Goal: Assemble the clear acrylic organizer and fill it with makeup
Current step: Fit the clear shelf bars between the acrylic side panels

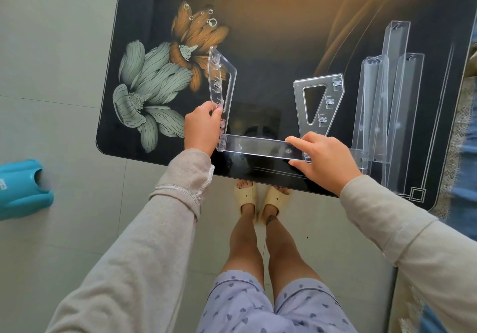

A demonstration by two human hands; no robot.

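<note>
no readable text, labels or numbers anywhere

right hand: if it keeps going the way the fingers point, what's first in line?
The right hand points left along the clear shelf strip it grips. Past the strip's far end, the first thing is the left side panel, then the left hand holding it. Depth is unclear.

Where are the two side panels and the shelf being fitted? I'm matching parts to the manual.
Left side panel (222, 74): head view, upper solid strip.
Right side panel (333, 92): head view, slotted edge.
Shelf (258, 147): head view, middle of the clear strip.
</note>
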